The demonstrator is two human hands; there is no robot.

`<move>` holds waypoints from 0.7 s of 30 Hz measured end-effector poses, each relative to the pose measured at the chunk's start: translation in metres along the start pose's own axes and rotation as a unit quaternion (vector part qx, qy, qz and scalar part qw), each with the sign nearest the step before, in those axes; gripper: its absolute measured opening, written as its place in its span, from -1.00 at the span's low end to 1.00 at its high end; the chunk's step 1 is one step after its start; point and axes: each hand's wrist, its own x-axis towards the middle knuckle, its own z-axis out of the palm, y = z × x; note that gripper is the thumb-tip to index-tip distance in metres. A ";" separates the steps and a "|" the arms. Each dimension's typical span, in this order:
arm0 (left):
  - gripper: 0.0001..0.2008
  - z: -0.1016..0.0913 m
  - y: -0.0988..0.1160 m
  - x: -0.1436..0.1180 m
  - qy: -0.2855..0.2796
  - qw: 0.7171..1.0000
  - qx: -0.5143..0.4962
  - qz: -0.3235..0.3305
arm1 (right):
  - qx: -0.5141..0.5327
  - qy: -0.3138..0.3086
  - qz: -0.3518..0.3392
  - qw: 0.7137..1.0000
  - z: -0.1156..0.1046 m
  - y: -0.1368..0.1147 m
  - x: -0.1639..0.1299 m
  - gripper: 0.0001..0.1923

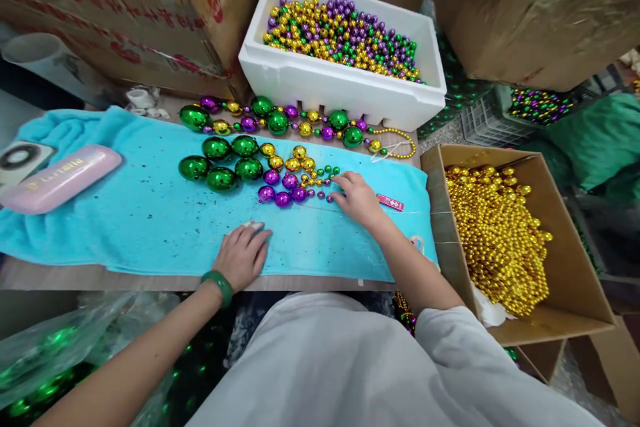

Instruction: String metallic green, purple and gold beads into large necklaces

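Observation:
My right hand [356, 199] reaches over the turquoise towel [165, 227], its fingers apart at the edge of a group of small beads. Beside its fingertips lie small green beads [329, 171], small gold beads [311, 180] and small purple beads [321, 194]. Left of these are larger gold balls [293, 164], purple balls [283, 199] and several big green balls [221, 178]. My left hand [243, 253], with a green bangle on the wrist, rests on the towel near the front edge, fingers stretched out. Behind the loose balls lies a strung bead garland [277, 122].
At the back stands a white foam box [340, 83] of mixed beads. Right is a cardboard box [575, 327] of gold bead strings [500, 247]. A pink case [65, 180] lies at left. A carton [125, 33] of purple balls stands behind. A pink label strip [391, 203] lies beside my right wrist.

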 end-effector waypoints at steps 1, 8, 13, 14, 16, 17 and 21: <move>-0.70 0.000 0.000 -0.001 0.003 1.000 0.001 0.000 | 0.005 0.002 0.024 1.000 0.001 0.002 -0.008 -0.69; -0.76 -0.011 0.005 0.018 0.066 0.997 0.003 0.045 | -0.018 -0.041 0.092 0.995 0.026 0.010 -0.050 -0.77; -0.73 -0.028 0.036 0.087 0.083 0.992 -0.022 0.090 | -0.049 -0.047 0.083 0.994 0.028 0.003 -0.049 -0.74; -0.73 -0.029 0.042 0.104 0.067 0.993 -0.025 0.094 | -0.050 -0.050 0.080 0.994 0.025 0.003 -0.050 -0.74; -0.71 -0.030 0.051 0.137 0.036 0.994 -0.025 0.105 | -0.039 -0.052 0.084 0.994 0.017 0.004 -0.055 -0.73; -0.71 -0.029 0.053 0.151 0.024 0.994 -0.027 0.104 | -0.023 -0.047 0.090 0.995 0.012 0.008 -0.060 -0.74; -0.69 -0.024 0.058 0.192 -0.016 0.996 -0.047 0.070 | 0.184 0.012 0.116 0.976 -0.007 0.036 -0.087 -0.89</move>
